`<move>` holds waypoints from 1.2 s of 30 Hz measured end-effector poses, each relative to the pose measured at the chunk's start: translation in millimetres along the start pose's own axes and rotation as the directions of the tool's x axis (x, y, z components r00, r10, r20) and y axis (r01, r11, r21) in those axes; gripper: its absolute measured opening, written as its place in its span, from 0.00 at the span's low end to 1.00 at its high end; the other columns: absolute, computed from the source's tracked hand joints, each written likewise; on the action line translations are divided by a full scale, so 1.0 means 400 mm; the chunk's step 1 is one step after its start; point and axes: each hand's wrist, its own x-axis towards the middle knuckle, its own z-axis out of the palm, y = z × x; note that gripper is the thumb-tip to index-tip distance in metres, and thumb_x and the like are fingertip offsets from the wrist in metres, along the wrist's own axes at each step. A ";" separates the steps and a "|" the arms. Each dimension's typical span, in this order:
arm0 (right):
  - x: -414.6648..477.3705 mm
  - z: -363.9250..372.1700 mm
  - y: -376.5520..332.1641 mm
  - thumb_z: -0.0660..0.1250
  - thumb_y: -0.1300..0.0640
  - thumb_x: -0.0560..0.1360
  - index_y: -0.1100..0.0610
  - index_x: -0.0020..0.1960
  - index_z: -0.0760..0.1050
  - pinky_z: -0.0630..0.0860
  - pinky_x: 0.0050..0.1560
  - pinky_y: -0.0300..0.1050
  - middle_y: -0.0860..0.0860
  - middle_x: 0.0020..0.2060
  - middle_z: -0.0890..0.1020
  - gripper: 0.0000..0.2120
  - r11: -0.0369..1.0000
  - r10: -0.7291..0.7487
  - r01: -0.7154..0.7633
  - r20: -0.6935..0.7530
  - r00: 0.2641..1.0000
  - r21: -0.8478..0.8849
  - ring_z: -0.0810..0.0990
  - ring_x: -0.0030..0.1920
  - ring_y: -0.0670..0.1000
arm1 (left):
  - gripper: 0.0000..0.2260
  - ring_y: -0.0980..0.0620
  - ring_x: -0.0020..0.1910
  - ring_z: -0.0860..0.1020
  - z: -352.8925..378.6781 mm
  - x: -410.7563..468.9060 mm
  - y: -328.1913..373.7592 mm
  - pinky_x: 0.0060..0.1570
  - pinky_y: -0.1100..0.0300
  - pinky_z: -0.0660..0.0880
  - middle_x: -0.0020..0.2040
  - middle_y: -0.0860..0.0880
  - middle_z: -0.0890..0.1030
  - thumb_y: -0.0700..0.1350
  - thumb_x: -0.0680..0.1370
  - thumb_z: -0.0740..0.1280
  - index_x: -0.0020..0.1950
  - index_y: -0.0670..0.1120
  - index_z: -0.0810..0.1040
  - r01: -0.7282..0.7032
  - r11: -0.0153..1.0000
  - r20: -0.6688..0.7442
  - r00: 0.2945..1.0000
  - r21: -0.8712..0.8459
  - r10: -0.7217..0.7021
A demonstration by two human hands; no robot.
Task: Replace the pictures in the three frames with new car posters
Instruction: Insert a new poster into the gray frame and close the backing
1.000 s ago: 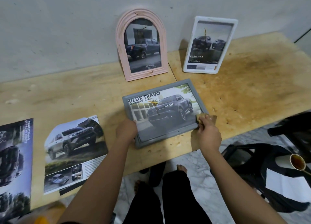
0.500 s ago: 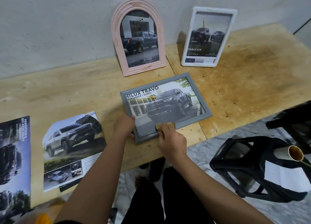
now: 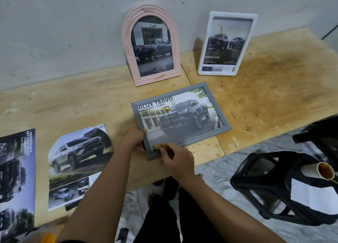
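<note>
Head view. Plywood table spans the frame, stained darker at the right, pushed against a scuffed grey wall across the top. Marble-patterned floor lower centre; black plastic stool at lower right with a cardboard tube and white paper on it.

Grey frame lies flat at centre, tilted slightly anticlockwise, showing a dark pickup poster headed "HILUX TRAVO". Left hand grips its lower-left corner, thumb on top of the rim, fingers beneath. Right hand pinches a tan cloth, fingers closed on it, pressed to the glass at the lower edge.

Pink arched frame and white frame stand leaning on the wall, upper centre and upper right, each holding a dark truck picture.

Loose poster of a silver pickup lies left of centre; dark poster at the left edge.
</note>
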 end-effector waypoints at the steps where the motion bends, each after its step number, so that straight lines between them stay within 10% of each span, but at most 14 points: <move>1: 0.009 -0.010 0.007 0.63 0.47 0.73 0.52 0.51 0.81 0.75 0.38 0.44 0.50 0.36 0.84 0.14 0.997 0.046 -0.049 0.039 0.998 0.060 0.80 0.36 0.51 | 0.17 0.42 0.30 0.78 0.005 -0.003 -0.001 0.25 0.54 0.78 0.35 0.39 0.76 0.48 0.82 0.56 0.65 0.37 0.68 0.002 1.000 -0.003 1.000 0.009 -0.002; 4: 0.067 -0.050 0.009 0.65 0.55 0.76 0.57 0.47 0.81 0.73 0.42 0.42 0.51 0.38 0.82 0.07 0.883 0.231 -0.246 0.087 0.969 0.399 0.78 0.39 0.49 | 0.17 0.43 0.31 0.79 0.013 -0.001 0.004 0.29 0.54 0.79 0.37 0.41 0.78 0.49 0.82 0.55 0.62 0.38 0.69 -0.016 0.998 -0.050 0.999 0.063 0.019; 8: 0.245 -0.177 0.061 0.60 0.54 0.79 0.55 0.43 0.77 0.71 0.39 0.42 0.52 0.39 0.79 0.09 0.482 0.450 -0.513 0.302 0.840 0.710 0.76 0.40 0.50 | 0.16 0.41 0.45 0.78 0.058 -0.022 0.080 0.43 0.54 0.73 0.49 0.41 0.79 0.53 0.81 0.56 0.56 0.41 0.73 -0.040 0.995 -0.365 0.929 0.087 0.069; 12: 0.278 -0.179 0.126 0.55 0.52 0.81 0.59 0.58 0.74 0.76 0.41 0.44 0.55 0.45 0.80 0.14 -0.035 0.522 -0.406 0.363 0.772 0.913 0.79 0.43 0.52 | 0.11 0.41 0.50 0.73 0.099 -0.040 0.033 0.43 0.54 0.66 0.55 0.40 0.74 0.47 0.80 0.59 0.56 0.39 0.70 -0.074 0.990 -0.519 0.845 0.121 0.127; 14: 0.305 -0.204 0.154 0.53 0.52 0.82 0.63 0.65 0.70 0.77 0.40 0.43 0.56 0.46 0.79 0.19 -0.102 0.535 -0.310 0.314 0.784 0.945 0.79 0.43 0.52 | 0.12 0.39 0.56 0.70 0.092 -0.037 0.020 0.48 0.50 0.68 0.59 0.38 0.71 0.44 0.79 0.60 0.59 0.38 0.70 -0.058 0.977 -0.583 0.795 0.204 0.169; 20: 0.426 -0.334 0.200 0.55 0.55 0.82 0.54 0.46 0.69 0.75 0.40 0.42 0.55 0.44 0.77 0.08 0.236 0.647 -0.226 0.021 0.762 0.945 0.76 0.45 0.53 | 0.15 0.38 0.61 0.69 0.122 -0.008 -0.018 0.60 0.45 0.68 0.62 0.38 0.71 0.36 0.78 0.58 0.65 0.35 0.68 -0.243 0.965 -0.672 0.699 0.097 0.244; 26: 0.569 -0.359 0.240 0.55 0.55 0.81 0.62 0.62 0.70 0.66 0.45 0.40 0.54 0.52 0.76 0.14 0.865 0.300 -0.223 -0.107 0.948 0.449 0.73 0.48 0.49 | 0.19 0.37 0.68 0.64 0.153 0.032 -0.048 0.68 0.41 0.63 0.68 0.38 0.68 0.38 0.80 0.54 0.71 0.37 0.63 -0.262 0.964 -0.671 0.710 0.033 0.216; 30: 0.616 -0.333 0.236 0.56 0.56 0.81 0.57 0.56 0.72 0.63 0.39 0.41 0.50 0.48 0.75 0.08 0.988 0.003 -0.022 0.123 0.992 0.152 0.72 0.47 0.49 | 0.20 0.45 0.75 0.56 0.163 0.024 -0.042 0.74 0.54 0.51 0.75 0.42 0.60 0.39 0.82 0.53 0.74 0.39 0.58 -0.286 0.958 -0.691 0.689 0.019 0.220; 36: 0.572 -0.330 0.291 0.57 0.57 0.80 0.55 0.54 0.76 0.68 0.47 0.42 0.48 0.51 0.79 0.10 0.990 -0.135 0.122 0.204 0.970 0.073 0.74 0.50 0.47 | 0.19 0.40 0.71 0.62 0.161 0.049 -0.057 0.71 0.44 0.59 0.71 0.40 0.65 0.39 0.81 0.53 0.73 0.39 0.61 -0.315 0.949 -0.706 0.668 0.017 0.234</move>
